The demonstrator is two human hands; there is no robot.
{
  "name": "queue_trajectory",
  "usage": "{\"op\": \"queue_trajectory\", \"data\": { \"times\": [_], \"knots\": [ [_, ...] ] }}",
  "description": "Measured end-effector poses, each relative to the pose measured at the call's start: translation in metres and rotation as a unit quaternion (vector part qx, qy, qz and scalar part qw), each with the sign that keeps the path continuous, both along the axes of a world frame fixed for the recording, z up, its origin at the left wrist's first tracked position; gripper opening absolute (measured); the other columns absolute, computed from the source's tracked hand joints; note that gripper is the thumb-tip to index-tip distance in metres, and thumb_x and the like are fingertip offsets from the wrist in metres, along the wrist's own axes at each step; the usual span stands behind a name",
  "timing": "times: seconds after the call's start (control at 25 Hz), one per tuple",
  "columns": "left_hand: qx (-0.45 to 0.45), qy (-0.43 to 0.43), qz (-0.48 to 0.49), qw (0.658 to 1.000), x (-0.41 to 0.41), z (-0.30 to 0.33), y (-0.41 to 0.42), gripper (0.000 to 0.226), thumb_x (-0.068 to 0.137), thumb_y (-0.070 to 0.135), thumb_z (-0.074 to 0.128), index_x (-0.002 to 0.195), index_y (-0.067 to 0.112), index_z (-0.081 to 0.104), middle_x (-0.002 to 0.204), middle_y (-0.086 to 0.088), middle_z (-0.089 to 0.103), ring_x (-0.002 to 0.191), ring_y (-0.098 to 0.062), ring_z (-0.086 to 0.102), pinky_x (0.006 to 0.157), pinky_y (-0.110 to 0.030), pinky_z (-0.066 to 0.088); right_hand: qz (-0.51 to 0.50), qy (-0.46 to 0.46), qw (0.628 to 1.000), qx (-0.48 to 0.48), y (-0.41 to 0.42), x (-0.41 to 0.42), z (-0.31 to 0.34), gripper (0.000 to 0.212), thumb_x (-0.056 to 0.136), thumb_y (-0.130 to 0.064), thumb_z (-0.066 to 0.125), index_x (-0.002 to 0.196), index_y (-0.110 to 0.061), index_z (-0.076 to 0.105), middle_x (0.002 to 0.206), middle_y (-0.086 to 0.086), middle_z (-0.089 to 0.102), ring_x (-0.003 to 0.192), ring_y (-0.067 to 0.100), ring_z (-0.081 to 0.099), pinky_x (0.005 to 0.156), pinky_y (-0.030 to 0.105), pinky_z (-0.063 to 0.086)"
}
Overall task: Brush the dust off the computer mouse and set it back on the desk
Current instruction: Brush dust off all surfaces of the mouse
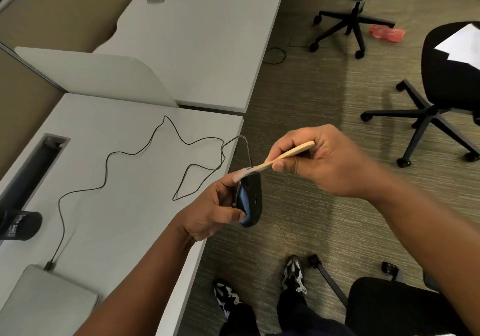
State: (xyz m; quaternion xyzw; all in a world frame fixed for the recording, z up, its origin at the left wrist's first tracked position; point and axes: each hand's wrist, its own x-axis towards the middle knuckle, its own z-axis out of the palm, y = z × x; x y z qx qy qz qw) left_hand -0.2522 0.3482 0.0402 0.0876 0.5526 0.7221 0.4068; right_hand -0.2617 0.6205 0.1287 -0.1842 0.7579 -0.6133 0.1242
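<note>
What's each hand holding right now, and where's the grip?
Left hand grips the computer mouse by its sides; right hand pinches the wooden brush by its handle.

An office: long grey worktop (135, 138) rows split by a low divider panel (98, 75), each with a cable slot (33, 164), a closed laptop (46, 299), black swivel chairs (441, 96) on castors, and ribbed carpet (311, 101).
</note>
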Motion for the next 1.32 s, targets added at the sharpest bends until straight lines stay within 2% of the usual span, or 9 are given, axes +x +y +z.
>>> {"op": "queue_trajectory", "data": {
  "times": [0.12,0.32,0.56,0.76,0.92,1.04,1.12,1.2,1.32],
  "knots": [
    [-0.007,-0.010,0.025,1.000,0.000,-0.004,-0.003,0.079,0.075,-0.017,0.059,0.146,0.018,0.054,0.126,-0.010,0.060,0.120,-0.028,0.061,0.095,-0.040,0.056,0.032,-0.010,0.999,-0.009,0.006,0.006,0.002,0.014,0.085,-0.021,0.076,0.096,-0.013,0.080,0.088,0.008,0.076,0.081,0.023,0.069,0.072,0.033,0.056],
    [-0.003,0.004,0.004,1.000,0.000,-0.003,-0.005,0.075,0.077,-0.013,0.063,0.144,0.022,0.058,0.126,-0.009,0.062,0.121,-0.026,0.062,0.096,-0.038,0.057,-0.021,0.007,0.999,-0.037,0.007,0.006,0.001,0.012,0.087,-0.019,0.076,0.096,-0.013,0.080,0.090,0.020,0.073,0.084,0.049,0.062,0.073,0.065,0.053],
    [-0.035,0.006,0.009,0.999,0.006,-0.004,-0.004,0.083,0.073,-0.007,0.065,0.150,0.020,0.051,0.131,-0.005,0.061,0.123,-0.025,0.059,0.100,-0.041,0.054,0.045,-0.013,0.998,0.037,0.018,0.008,0.001,0.009,0.088,-0.012,0.077,0.097,-0.012,0.080,0.088,0.013,0.074,0.086,0.037,0.066,0.078,0.051,0.054],
    [-0.065,0.029,-0.002,0.997,0.006,0.000,-0.004,0.088,0.075,-0.019,0.059,0.152,0.022,0.047,0.135,-0.006,0.058,0.126,-0.026,0.059,0.100,-0.045,0.055,-0.042,-0.013,0.999,-0.023,0.034,0.002,-0.003,0.012,0.084,-0.016,0.076,0.095,-0.011,0.080,0.093,0.024,0.073,0.091,0.048,0.064,0.082,0.059,0.055],
    [-0.066,0.011,-0.022,0.998,0.007,0.005,0.000,0.089,0.075,-0.016,0.065,0.154,0.018,0.044,0.138,-0.007,0.056,0.126,-0.028,0.058,0.094,-0.045,0.057,-0.035,-0.020,0.999,-0.037,0.023,0.000,-0.008,0.015,0.083,-0.018,0.077,0.095,-0.009,0.079,0.093,0.025,0.071,0.088,0.048,0.062,0.080,0.059,0.054],
    [-0.066,0.022,-0.034,0.997,0.005,0.009,0.000,0.082,0.075,-0.019,0.061,0.148,0.016,0.048,0.132,-0.008,0.058,0.122,-0.026,0.059,0.093,-0.043,0.057,-0.004,-0.035,0.998,-0.044,0.021,-0.001,-0.007,0.017,0.084,-0.016,0.077,0.098,-0.005,0.077,0.092,0.028,0.070,0.083,0.037,0.065,0.080,0.046,0.055],
    [-0.068,0.034,-0.039,0.996,0.004,0.009,-0.001,0.080,0.075,-0.020,0.061,0.146,0.014,0.049,0.130,-0.012,0.056,0.120,-0.031,0.058,0.094,-0.052,0.051,0.012,-0.047,0.998,-0.048,0.022,-0.001,-0.005,0.019,0.084,-0.015,0.077,0.099,-0.004,0.077,0.092,0.027,0.071,0.084,0.029,0.067,0.081,0.039,0.055],
    [-0.071,0.036,-0.045,0.996,0.003,0.008,-0.001,0.080,0.075,-0.021,0.062,0.147,0.011,0.048,0.128,-0.014,0.054,0.118,-0.034,0.056,0.095,-0.059,0.046,0.013,-0.047,0.998,-0.033,0.025,-0.001,-0.004,0.019,0.083,-0.018,0.077,0.098,-0.005,0.078,0.091,0.026,0.072,0.083,0.034,0.067,0.080,0.038,0.055],
    [-0.065,0.029,-0.054,0.996,0.005,0.008,0.002,0.083,0.075,-0.014,0.068,0.150,0.009,0.044,0.131,-0.009,0.058,0.120,-0.031,0.057,0.098,-0.053,0.048,-0.005,-0.033,0.999,-0.006,0.031,-0.003,-0.004,0.020,0.082,-0.022,0.077,0.097,-0.008,0.078,0.090,0.026,0.071,0.085,0.044,0.063,0.077,0.042,0.052]
  ]
}}
